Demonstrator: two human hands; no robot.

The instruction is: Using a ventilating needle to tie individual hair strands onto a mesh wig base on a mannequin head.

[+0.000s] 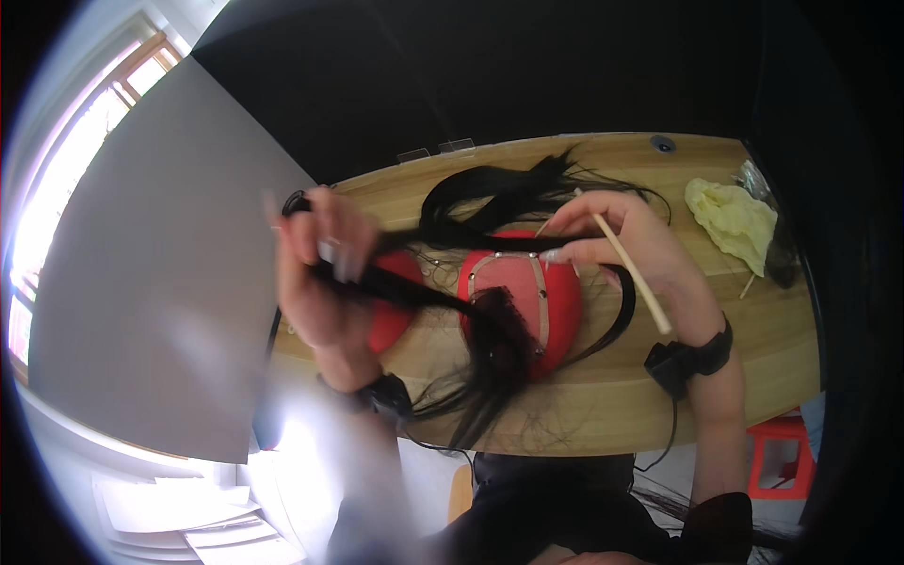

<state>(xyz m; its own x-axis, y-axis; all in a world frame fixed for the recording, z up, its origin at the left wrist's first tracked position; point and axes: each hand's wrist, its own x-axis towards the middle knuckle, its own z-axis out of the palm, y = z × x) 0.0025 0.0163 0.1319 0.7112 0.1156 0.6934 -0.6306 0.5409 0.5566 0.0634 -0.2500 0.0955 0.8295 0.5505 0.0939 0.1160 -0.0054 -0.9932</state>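
Observation:
My left hand (325, 261), blurred, is raised at the left with its fingers closed around a bunch of long black hair (424, 291). From it the hair stretches to a dark patch on mesh (494, 272) pinned over a red padded form (565, 311). My right hand (621, 229) holds a pale wooden stick (632, 272) between its fingers, above the form's right side. A strand of black hair (508, 244) runs across to its fingertips. Partly behind my left wrist lies a second red form (399, 304).
More long black hair (487, 187) lies on the wooden table (720, 339) behind the form. A crumpled pale yellow sheet (734, 219) is at the right, near a cable grommet (662, 145). Dark panels (494, 70) enclose the back; a red stool (784, 459) stands below right.

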